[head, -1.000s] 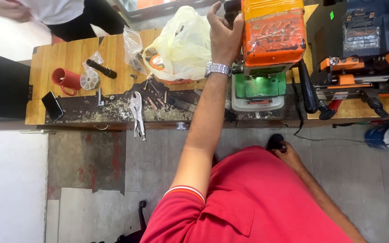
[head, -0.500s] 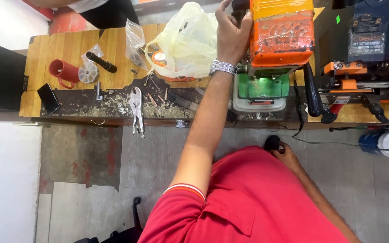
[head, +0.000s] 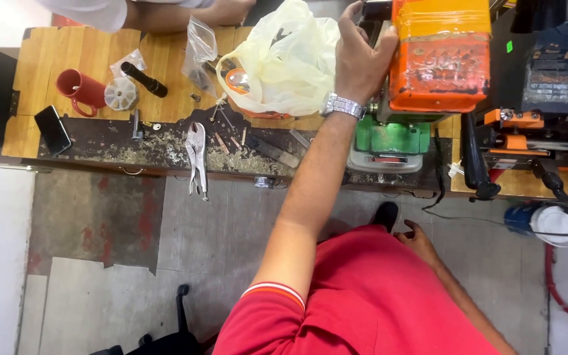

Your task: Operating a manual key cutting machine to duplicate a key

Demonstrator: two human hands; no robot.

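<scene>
Head view. Item: orange machine (head: 440, 56), boxy, on the wooden surface (head: 80, 56) beside a yellow plastic bag (head: 284, 59). Left hand (head: 361, 56) clasps its left edge, fingers wrapped. Likely heavy, rigid; best held by the casing sides. Right hand (head: 419, 238) rests low, loosely open, holding nothing.

A red mug (head: 79, 89) lies on its side on the wooden surface (head: 47, 59), just beside a round white ribbed disc (head: 121, 94) and a black cylinder (head: 143, 79). A dark phone (head: 52, 129) rests near the surface's left end, and locking pliers (head: 197, 158) hang over its front edge among metal shavings. A pale yellow plastic bag (head: 284, 59) sits bunched further right, with a small clear bag (head: 200, 47) beside it and a blue and white container (head: 547, 222) on the floor (head: 231, 223).
</scene>
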